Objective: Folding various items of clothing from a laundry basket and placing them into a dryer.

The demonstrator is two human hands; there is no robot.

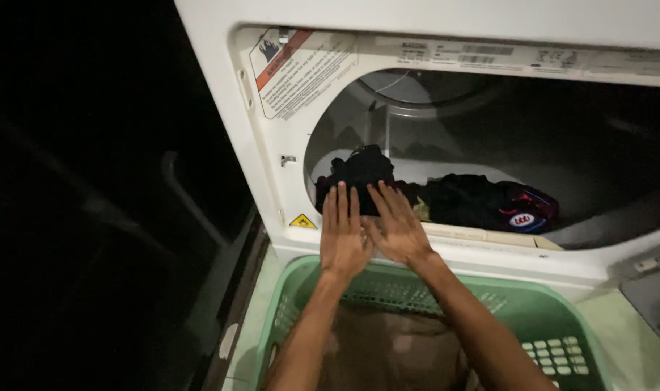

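Observation:
Both my hands reach toward the round opening of a white dryer (272,145). My left hand (343,235) is flat with fingers straight and together, fingertips at a black garment (359,170) that sits at the drum's front left. Beside it, my right hand (396,226) is also flat, fingers extended, touching the lower edge of that black garment. Neither hand grips anything. More dark clothing (464,199) lies in the drum to the right, with a dark red-and-blue piece (527,210) bearing a white patch.
A green plastic laundry basket (532,311) stands right below the dryer opening, holding a brownish cloth (388,351). The dryer door hinge (650,262) shows at the right. Everything left of the dryer is dark, with a faint edge of another surface.

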